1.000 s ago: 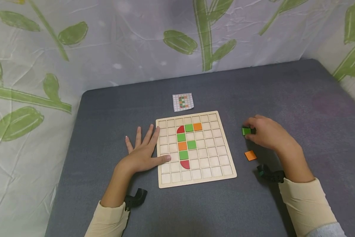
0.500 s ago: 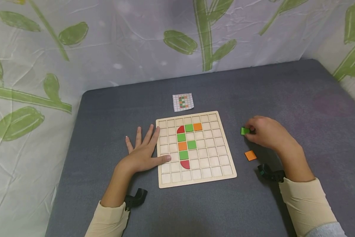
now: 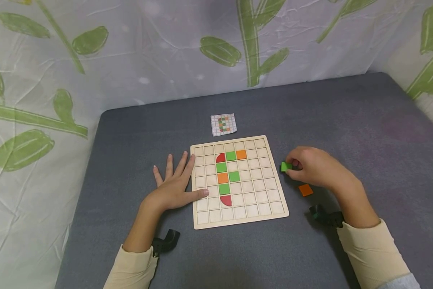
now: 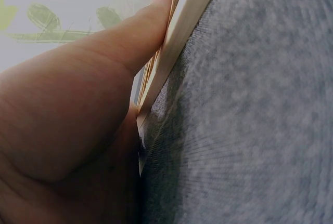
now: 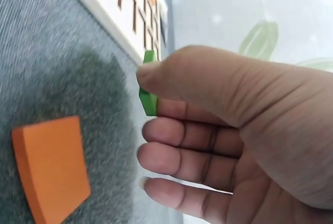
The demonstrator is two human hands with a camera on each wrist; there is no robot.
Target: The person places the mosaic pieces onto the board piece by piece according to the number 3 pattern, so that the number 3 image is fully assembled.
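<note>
My right hand (image 3: 314,165) pinches a green square tile (image 3: 284,167) between thumb and index finger, just off the right edge of the wooden grid board (image 3: 254,198). In the right wrist view the green tile (image 5: 149,104) is held clear of the table, its other fingers loosely bent. An orange square tile (image 3: 305,190) lies on the table below this hand. My left hand (image 3: 173,190) is spread flat at the board's left side, its thumb resting on the frame and cells. Red quarter-round (image 3: 225,200), green and orange tiles sit in the board's cells.
A small printed pattern card (image 3: 223,125) lies behind the board. The dark grey table (image 3: 158,120) meets a white curtain (image 3: 158,52) with painted green leaves at the back. Each wrist wears a black camera mount, such as the left mount (image 3: 166,242).
My right hand has picked up the green tile and carried it left and slightly nearer, toward the board. The left hand and the board have not moved.
</note>
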